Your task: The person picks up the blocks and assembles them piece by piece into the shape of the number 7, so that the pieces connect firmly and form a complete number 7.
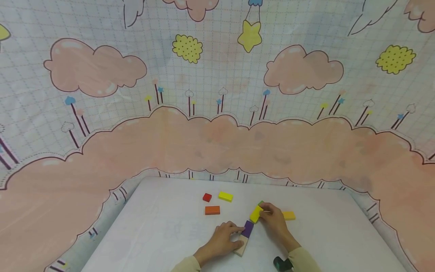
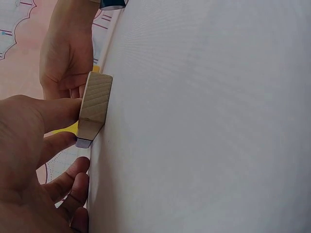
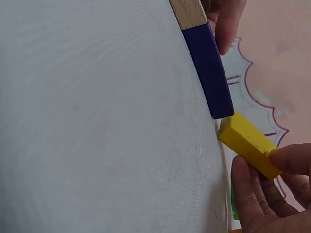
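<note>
My right hand pinches a yellow block between thumb and fingers, tilted, with its near end right at the end of a purple block. The purple block and a plain wooden block lie end to end in a line on the white table. Beside them is my left hand, its index finger extended to the purple block and its thumb on the wooden one. Partly hidden behind the right fingers is a green block.
An orange block, a small red block and another yellow block lie farther back on the white table. A yellow-orange block sits right of the right hand. Near the right sleeve is a dark green rounded thing.
</note>
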### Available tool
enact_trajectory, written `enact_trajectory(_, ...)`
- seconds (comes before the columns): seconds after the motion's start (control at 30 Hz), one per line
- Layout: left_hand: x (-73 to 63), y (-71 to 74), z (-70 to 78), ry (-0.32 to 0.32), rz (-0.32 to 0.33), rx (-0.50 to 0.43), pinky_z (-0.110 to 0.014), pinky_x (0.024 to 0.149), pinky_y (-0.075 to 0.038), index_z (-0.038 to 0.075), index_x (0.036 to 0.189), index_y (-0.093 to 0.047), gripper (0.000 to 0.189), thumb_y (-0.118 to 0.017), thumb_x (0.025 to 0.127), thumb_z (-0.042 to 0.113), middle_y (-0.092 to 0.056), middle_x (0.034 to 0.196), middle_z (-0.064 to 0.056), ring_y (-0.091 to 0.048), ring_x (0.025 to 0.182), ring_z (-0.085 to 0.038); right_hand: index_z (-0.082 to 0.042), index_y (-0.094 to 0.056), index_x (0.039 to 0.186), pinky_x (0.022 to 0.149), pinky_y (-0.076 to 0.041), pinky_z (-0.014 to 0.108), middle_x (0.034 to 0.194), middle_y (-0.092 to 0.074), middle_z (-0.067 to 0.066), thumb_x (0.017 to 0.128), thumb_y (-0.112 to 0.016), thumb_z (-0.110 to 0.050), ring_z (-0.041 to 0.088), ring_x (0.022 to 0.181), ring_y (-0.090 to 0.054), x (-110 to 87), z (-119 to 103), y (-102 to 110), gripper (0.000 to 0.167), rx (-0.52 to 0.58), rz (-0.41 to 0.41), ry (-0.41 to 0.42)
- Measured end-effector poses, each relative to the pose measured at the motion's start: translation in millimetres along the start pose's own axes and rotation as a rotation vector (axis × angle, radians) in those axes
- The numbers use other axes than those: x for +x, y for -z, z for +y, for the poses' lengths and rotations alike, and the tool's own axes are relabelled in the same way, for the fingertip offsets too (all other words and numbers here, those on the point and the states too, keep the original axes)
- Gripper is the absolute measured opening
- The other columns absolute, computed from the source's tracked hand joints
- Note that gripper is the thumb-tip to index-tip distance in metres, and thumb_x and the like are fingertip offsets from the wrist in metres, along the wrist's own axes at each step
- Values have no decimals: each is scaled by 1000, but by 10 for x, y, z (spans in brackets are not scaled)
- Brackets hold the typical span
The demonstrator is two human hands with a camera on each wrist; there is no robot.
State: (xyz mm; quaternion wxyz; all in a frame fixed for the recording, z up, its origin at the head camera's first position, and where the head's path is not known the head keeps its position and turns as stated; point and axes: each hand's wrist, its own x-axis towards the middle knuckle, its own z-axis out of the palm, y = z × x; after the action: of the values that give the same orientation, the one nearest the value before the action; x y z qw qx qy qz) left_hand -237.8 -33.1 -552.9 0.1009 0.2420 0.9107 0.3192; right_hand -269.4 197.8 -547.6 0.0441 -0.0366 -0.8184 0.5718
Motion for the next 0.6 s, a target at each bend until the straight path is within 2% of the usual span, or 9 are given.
enact_trajectory(0.17, 14, 0, 2, 1, 3, 9, -30, 86, -39, 32, 131, -63, 44, -71, 88, 38, -59, 112, 8, -48, 99, -8, -1, -64, 119, 83, -57, 28, 122, -63, 16, 95, -58, -2, 23, 103, -62, 25, 2, -1, 25, -4, -8, 0)
enact_trajectory(0.4, 62, -2, 13, 13, 10, 10, -30, 87, -40, 31, 131, -63, 44, -71, 88, 38, -59, 114, 6, -48, 100, -9, -4, -65, 119, 87, -56, 34, 121, -65, 14, 91, -62, -2, 23, 103, -64, 115, 44, -1, 28, -73, -28, 15)
enact_trajectory(0.6, 101, -13, 11, 13, 19, 14, -30, 87, -40, 32, 131, -63, 44, -71, 88, 38, -59, 115, 6, -48, 100, -9, -5, -66, 117, 87, -57, 34, 119, -66, 14, 90, -64, -2, 25, 104, -65, 187, 86, 0, 27, -92, -39, 31)
